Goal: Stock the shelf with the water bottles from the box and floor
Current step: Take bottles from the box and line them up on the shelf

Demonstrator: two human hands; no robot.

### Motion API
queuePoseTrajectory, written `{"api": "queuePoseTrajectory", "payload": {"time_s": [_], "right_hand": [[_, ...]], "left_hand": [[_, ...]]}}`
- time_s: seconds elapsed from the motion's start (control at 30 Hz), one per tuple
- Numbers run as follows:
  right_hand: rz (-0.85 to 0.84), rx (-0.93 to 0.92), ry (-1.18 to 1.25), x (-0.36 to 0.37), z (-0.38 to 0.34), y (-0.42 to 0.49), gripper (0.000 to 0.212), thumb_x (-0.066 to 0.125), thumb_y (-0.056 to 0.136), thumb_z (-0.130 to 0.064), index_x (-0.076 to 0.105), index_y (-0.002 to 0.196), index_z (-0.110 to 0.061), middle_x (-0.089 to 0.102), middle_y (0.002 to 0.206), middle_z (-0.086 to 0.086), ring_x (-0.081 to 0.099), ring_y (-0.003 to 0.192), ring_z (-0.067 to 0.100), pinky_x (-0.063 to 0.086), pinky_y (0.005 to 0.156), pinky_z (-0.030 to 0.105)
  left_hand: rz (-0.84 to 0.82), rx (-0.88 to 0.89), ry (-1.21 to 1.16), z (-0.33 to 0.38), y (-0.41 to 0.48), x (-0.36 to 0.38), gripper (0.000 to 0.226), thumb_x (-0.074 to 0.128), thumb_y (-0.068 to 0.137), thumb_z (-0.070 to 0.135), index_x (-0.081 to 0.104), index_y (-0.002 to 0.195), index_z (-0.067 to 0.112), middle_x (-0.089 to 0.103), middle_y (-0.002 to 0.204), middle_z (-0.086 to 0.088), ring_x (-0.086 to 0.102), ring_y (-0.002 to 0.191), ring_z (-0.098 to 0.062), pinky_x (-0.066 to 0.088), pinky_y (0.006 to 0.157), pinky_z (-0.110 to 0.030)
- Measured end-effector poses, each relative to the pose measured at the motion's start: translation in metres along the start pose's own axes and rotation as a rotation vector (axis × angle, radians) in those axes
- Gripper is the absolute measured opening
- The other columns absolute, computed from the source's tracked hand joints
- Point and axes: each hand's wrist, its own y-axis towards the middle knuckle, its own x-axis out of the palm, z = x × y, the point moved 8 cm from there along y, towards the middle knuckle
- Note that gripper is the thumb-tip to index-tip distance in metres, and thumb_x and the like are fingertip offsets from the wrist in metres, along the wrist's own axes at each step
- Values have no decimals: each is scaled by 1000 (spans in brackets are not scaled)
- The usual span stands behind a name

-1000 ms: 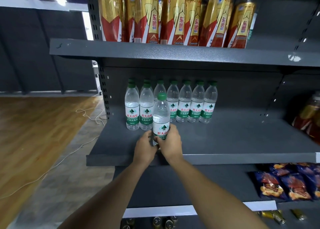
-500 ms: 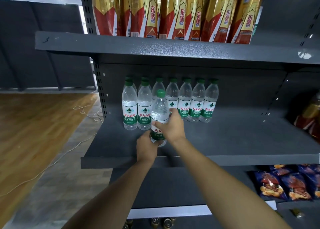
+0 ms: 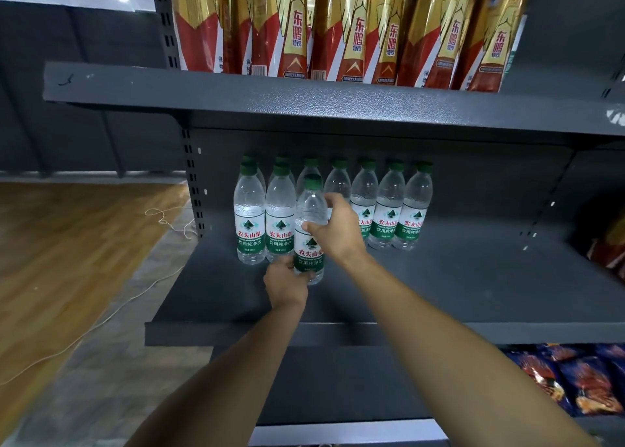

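Green-capped and clear, one water bottle (image 3: 309, 247) is standing upright on the dark grey metal shelf (image 3: 439, 277), and both hands are holding it. The left hand (image 3: 285, 284) is gripping it low, with the fingers curling round the base at the bottom edge of the green label. The right hand (image 3: 338, 231) is gripping it higher: the thumb is pressing across the front just above the label while the other fingers are wrapping round the far side near the shoulder. Neither hand is flat or spread; both are closing round the bottle. Whether the base is resting on the shelf or hanging just above it cannot be told.

The bottle is sitting just right of two front bottles (image 3: 265, 220) and in front of a back row of matching bottles (image 3: 389, 209) lining the rear panel. Tall red and gold drink bottles (image 3: 338, 30) are crowding the upper shelf, and snack packets (image 3: 575, 382) are lying on the lower one at the right. A white cord (image 3: 169, 221) is trailing over the wooden floor (image 3: 67, 243) at the left.
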Motion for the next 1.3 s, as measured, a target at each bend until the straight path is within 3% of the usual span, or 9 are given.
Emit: {"api": "queuePoseTrajectory", "payload": {"time_s": [0.1,0.37,0.5,0.7,0.87,1.03,1.3], "right_hand": [[-4,25,-8,5,6,13,65,80,79,-20,44,133,-11,55,128,5,55,115,21,49,97,36],[1,64,-18,15,19,38,64,82,77,-26,45,127,-12,58,123,8,59,112,24,51,97,43],[-11,53,-38,16,21,44,61,81,79,-27,44,126,-12,55,125,9,57,114,26,50,98,40],[-37,43,-24,13,21,46,61,77,83,-24,42,130,-11,46,133,12,52,120,27,45,101,35],[-46,45,-8,14,22,47,60,75,84,-22,39,131,-9,37,141,14,52,121,30,44,99,34],[-49,49,-8,15,25,53,59,74,86,-21,38,131,-11,42,134,16,55,114,30,44,88,28],[-37,51,11,18,26,51,66,74,86,-19,34,137,-11,35,140,16,52,121,32,43,98,33]], "left_hand": [[44,-22,-30,1,3,4,34,83,67,1,74,99,9,74,94,-2,66,86,-12,42,69,-14],[122,-35,17,-5,16,14,18,81,69,7,75,86,11,71,78,-3,65,76,-20,44,67,-23],[141,-31,65,-4,18,15,9,77,75,8,71,81,7,70,79,-5,63,76,-21,42,68,-23],[159,-37,134,-1,22,20,9,76,77,8,69,77,4,72,83,-10,65,82,-28,51,74,-32],[172,-60,154,2,26,23,8,72,81,8,70,83,0,71,89,-16,65,89,-33,49,78,-36],[185,-73,124,3,27,26,19,73,82,8,71,97,-2,71,98,-17,65,95,-32,49,84,-35],[178,-55,127,4,24,28,16,70,84,8,69,95,-3,71,96,-17,64,94,-31,46,81,-33]]}}
